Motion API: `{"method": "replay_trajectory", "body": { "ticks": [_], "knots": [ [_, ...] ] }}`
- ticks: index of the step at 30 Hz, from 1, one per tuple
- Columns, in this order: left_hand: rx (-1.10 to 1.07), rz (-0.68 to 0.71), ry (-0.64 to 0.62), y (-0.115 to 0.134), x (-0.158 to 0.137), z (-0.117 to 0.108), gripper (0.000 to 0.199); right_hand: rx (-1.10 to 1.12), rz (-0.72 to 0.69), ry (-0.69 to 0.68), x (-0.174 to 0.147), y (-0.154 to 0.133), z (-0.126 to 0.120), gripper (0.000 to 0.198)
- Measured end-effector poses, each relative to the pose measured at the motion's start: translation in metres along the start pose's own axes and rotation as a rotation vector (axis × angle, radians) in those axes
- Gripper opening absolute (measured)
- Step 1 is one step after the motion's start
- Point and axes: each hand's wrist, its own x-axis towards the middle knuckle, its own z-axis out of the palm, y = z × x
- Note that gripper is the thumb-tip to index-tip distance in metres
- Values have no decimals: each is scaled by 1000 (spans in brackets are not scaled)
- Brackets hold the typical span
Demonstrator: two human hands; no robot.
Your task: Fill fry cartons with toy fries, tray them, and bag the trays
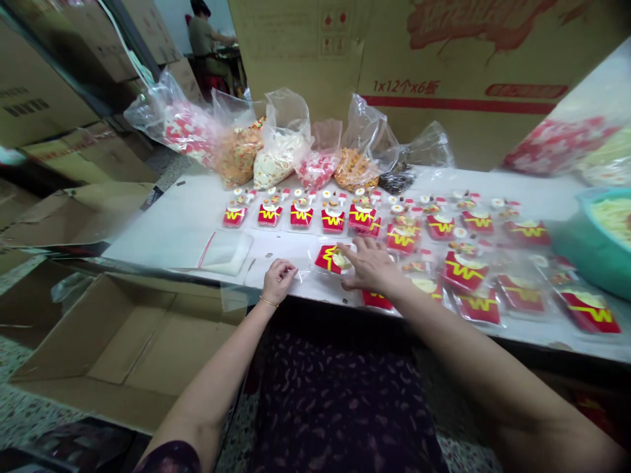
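Observation:
A clear plastic bag holding a red fries-box piece with a yellow zigzag (326, 257) lies on its side near the table's front edge. My left hand (279, 279), with a thin bracelet at the wrist, is closed in a pinch at the left edge of that bag's clear film. Over the bag's right end, my right hand (371, 264) is spread, its fingertips touching the film. Another red packet (377, 299) lies partly hidden below my right hand. To the left is a stack of flat clear bags (227, 252) with a red strip.
Filled packets (301, 214) line the table, with more (466, 270) to the right. Behind them stand bags of small pieces (276, 157). A teal basin (604, 243) is at the right. An open carton (148, 341) sits below left; a person (204, 36) sits far back.

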Motion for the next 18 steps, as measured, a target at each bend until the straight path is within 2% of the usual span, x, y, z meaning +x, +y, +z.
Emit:
{"method": "replay_trajectory", "body": {
  "ticks": [4, 7, 10, 13, 15, 18],
  "knots": [
    [30, -19, 82, 0, -3, -13, 11, -24, -34, -25, 28, -25, 5, 81],
    [51, -22, 15, -8, -8, -25, 11, -5, -134, -34, 43, -40, 11, 81],
    [100, -108, 8, -21, -10, -36, 12, 11, -224, -80, 53, -55, 20, 84],
    [269, -243, 52, -30, -3, -46, 26, 21, -252, -116, 59, -67, 29, 87],
    [437, -299, 11, -30, 6, -51, 31, 24, -263, -126, 62, -71, 33, 87],
    [623, -407, -121, -24, 20, -53, 18, 22, -272, -131, 64, -71, 35, 87]
  ]
}}
